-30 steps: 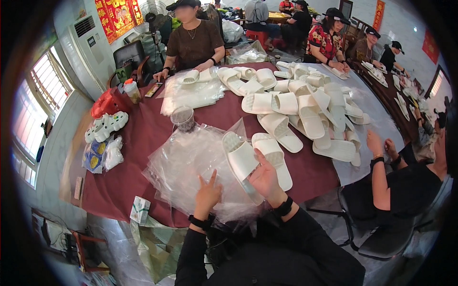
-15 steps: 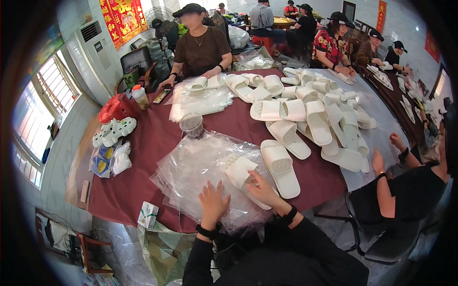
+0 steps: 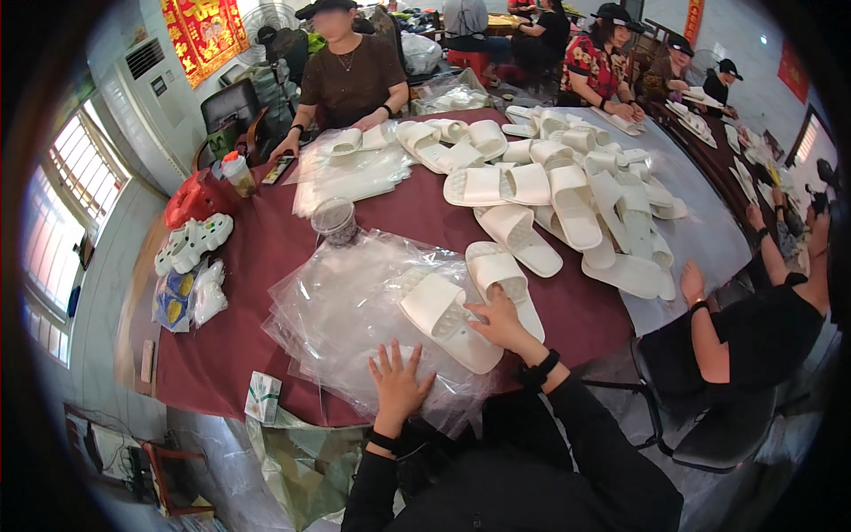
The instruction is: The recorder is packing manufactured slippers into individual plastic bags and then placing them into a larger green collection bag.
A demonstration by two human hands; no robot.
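My left hand (image 3: 399, 387) lies flat with spread fingers on a loose stack of clear plastic bags (image 3: 324, 297) at the table's near edge. One white slide slipper (image 3: 432, 303) rests on the bags, its toe end pointing away from me. Just right of it lies a second white slipper (image 3: 493, 264), partly behind my right hand (image 3: 503, 324). That hand hovers over or touches the second slipper near its strap opening, fingers apart. Whether it presses on the slipper I cannot tell. Beyond them spreads a big heap of white slippers (image 3: 572, 199).
A clear lidded cup (image 3: 335, 220) stands behind the bags. On the left are a red bag (image 3: 197, 199), white clogs (image 3: 192, 242) and a small box (image 3: 263, 396). Across the table a person sits by another bag stack (image 3: 341, 182); another person's arms (image 3: 700, 319) are at right.
My right hand has shifted from the slipper on the bags to the one beside it. My left hand stays flat on the bags. The whole view has tilted slightly.
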